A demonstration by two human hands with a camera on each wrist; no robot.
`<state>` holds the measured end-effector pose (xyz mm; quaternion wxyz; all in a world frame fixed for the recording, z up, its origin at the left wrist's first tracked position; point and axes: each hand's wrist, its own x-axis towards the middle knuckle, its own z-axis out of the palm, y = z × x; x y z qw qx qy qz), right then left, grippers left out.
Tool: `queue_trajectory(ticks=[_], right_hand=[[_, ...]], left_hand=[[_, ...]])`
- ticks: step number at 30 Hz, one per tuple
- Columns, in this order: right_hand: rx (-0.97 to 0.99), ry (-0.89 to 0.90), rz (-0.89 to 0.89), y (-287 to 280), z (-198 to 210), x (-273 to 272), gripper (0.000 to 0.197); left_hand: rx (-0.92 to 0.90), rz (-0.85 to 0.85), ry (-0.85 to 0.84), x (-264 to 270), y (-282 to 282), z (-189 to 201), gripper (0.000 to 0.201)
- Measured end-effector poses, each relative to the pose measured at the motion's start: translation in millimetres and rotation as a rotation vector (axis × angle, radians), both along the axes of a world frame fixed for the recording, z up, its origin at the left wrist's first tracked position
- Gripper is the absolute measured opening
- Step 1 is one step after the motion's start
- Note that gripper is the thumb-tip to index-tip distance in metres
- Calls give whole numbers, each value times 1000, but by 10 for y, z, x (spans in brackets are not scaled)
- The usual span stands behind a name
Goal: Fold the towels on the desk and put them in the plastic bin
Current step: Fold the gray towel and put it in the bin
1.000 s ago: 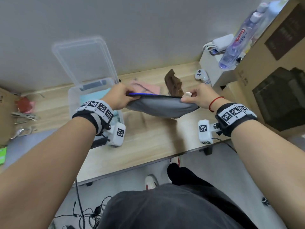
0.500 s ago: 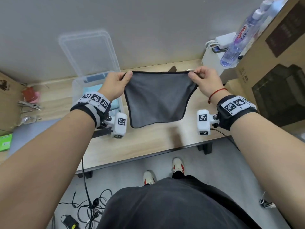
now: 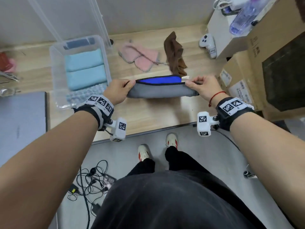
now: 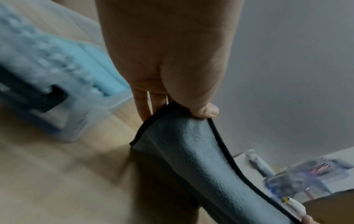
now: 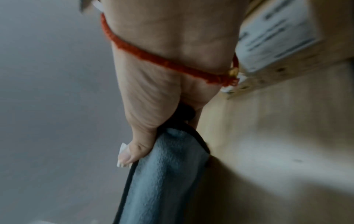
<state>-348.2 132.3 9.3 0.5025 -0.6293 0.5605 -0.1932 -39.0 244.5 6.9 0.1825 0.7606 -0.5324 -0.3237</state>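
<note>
A grey towel [image 3: 160,92] with a blue inner face and black trim hangs doubled over just above the wooden desk [image 3: 148,116]. My left hand [image 3: 118,90] pinches its left end, thumb on top [image 4: 206,110]. My right hand [image 3: 204,86] pinches the right end, with a white label sticking out beside the thumb [image 5: 130,153]. The grey towel [image 4: 193,159] sags between the two hands, and the right wrist view shows the grey towel [image 5: 159,178] at the thumb. A clear plastic bin [image 3: 56,70] at the left holds folded light-blue towels [image 3: 85,68]. A pink towel [image 3: 140,57] and a brown towel [image 3: 174,52] lie crumpled behind.
The bin's clear lid [image 3: 69,17] leans on the wall. Cardboard boxes [image 3: 264,66] crowd the right side, with a white controller [image 3: 207,43] and a bottle [image 3: 242,19] nearby. A grey laptop [image 3: 21,116] lies at the left. Cables [image 3: 92,179] lie on the floor.
Half a second ago the grey towel hung spread flat between my raised hands; now it is doubled over, blue side inward, and held lower near the desk.
</note>
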Motion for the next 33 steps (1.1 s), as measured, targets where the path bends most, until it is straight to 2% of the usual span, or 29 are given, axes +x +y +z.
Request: queue_trajectory(ticks=[3, 6, 9, 13, 17, 22, 26, 30, 33], right_hand=[[113, 104, 70, 201, -480, -148, 17], [169, 170, 141, 341, -729, -232, 9], [215, 193, 147, 357, -955, -200, 13], [152, 167, 108, 190, -1021, -69, 18], [97, 127, 70, -62, -1100, 62, 15], [80, 166, 78, -293, -1220, 177, 10], [65, 226, 90, -404, -1351, 235, 8], [34, 340, 70, -488, -1422, 272, 9], [-40, 477, 97, -510, -1464, 266, 21]], left_hand=[[142, -87, -1, -97, 247, -444, 50], [236, -168, -84, -171, 438, -683, 48], [253, -140, -55, -177, 509, -970, 39], [192, -23, -29, -153, 405, -1026, 30], [157, 61, -18, -126, 167, -1057, 31], [209, 128, -51, -32, -54, -1242, 28], [235, 207, -48, -30, -161, -1344, 30], [299, 271, -71, -17, -180, -1439, 23], [352, 313, -97, -16, -154, -1457, 20]])
